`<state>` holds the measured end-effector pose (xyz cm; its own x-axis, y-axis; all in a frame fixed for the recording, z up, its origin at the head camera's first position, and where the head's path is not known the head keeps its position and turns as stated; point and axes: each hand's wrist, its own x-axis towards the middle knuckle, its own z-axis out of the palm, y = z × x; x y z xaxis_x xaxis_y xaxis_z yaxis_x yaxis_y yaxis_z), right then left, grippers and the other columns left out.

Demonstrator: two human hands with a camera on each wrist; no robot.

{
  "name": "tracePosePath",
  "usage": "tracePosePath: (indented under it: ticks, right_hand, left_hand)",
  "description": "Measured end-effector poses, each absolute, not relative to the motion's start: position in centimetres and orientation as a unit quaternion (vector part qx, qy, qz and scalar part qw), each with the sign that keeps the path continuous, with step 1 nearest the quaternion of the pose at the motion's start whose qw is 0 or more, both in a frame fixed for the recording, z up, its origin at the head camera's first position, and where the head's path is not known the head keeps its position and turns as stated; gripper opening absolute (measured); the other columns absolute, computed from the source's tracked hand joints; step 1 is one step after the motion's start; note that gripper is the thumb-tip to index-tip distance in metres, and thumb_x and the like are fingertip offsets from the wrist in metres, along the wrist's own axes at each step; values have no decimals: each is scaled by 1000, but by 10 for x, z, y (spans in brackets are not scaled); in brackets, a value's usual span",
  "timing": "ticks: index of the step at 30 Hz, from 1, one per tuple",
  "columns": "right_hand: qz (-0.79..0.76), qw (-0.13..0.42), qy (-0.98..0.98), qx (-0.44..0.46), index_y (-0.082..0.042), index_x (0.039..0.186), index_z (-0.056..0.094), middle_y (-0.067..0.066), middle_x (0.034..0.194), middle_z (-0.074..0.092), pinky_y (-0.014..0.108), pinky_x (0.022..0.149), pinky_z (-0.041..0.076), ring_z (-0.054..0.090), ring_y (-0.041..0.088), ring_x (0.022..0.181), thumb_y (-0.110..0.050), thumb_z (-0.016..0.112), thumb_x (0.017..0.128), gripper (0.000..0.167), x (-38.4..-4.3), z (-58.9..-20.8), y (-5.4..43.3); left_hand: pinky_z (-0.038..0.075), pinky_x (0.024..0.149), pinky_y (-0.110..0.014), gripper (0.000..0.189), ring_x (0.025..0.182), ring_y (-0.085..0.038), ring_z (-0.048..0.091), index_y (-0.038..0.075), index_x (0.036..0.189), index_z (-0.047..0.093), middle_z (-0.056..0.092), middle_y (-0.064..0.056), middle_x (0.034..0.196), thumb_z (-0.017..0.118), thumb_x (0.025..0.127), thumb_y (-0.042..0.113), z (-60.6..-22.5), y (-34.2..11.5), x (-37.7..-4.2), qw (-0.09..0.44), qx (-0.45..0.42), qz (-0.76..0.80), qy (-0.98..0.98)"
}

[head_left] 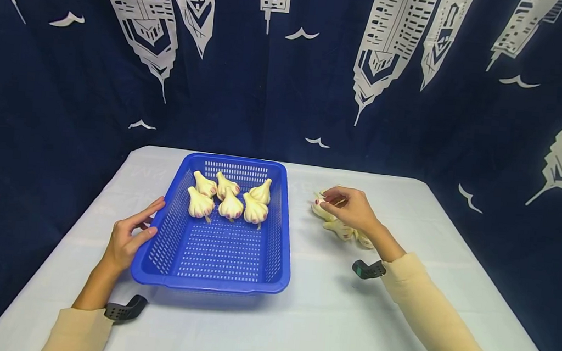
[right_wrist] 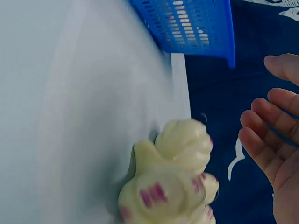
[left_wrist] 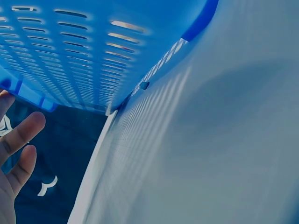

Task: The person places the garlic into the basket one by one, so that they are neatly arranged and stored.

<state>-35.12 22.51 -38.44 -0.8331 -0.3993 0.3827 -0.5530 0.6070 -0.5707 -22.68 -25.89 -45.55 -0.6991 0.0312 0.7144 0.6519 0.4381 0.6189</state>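
A blue slotted plastic basket [head_left: 210, 285] stands on the white table, with several garlic bulbs [head_left: 230, 205] lying in its far half. My left hand [head_left: 122, 240] is at the basket's left side, fingertips right at the rim and fingers loosely extended. Over a small heap of garlic bulbs [head_left: 340, 230] to the right of the basket hovers my right hand [head_left: 352, 208]. In the right wrist view its fingers are spread and slightly bent, nothing between them, beside white bulbs [right_wrist: 163, 193] with purple marks. Part of the heap is hidden behind that hand in the head view.
The white table [head_left: 309, 321] ends at a dark blue curtain [head_left: 267, 97] printed with white buildings and birds. Black straps with camera mounts [head_left: 125, 309] sit at both wrists, below beige sleeves.
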Motion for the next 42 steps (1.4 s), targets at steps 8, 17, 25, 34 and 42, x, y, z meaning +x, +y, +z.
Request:
tracePosePath:
  ticks: [8,17,25,34,42]
  right_hand:
    - [335,87,-909,231,5,109,70,12,94,70,36,75,55,66,26,85,-13,77,85,31,-347,-387,243]
    - [307,70,-924,216,7,110,68,16,96,69,42,80,55,65,28,88,-11,77,84,33,-350,-397,259]
    - [279,56,-935,212,9,114,66,18,105,69,43,82,54,63,32,96,-10,78,83,39,-353,-405,270]
    - [234,20,-951,203,4,121,65,15,108,68,44,86,50,61,28,98,-19,84,78,52,-355,-409,272]
    - [216,-7,-950,224,5,124,64,18,120,66,50,94,45,58,31,105,-25,87,74,62,-355,-413,276]
  left_hand:
    - [43,67,-19,48,84,0,61,-7,125,64,59,-9,136,56,78,-3,-455,-258,-225,324,-211,-490,-781]
    - [43,68,-19,47,85,-1,61,-6,127,63,58,-5,137,55,80,-3,-456,-260,-225,319,-213,-494,-780]
    - [43,70,-19,46,88,1,60,-8,129,60,55,2,141,53,84,-1,-457,-262,-225,310,-226,-483,-787]
    - [42,68,-18,47,86,0,61,-6,127,63,58,-16,136,54,81,-2,-455,-259,-226,322,-225,-495,-775]
    - [42,69,-18,47,88,3,60,-9,127,62,56,-9,139,54,81,-4,-457,-260,-228,321,-224,-482,-784]
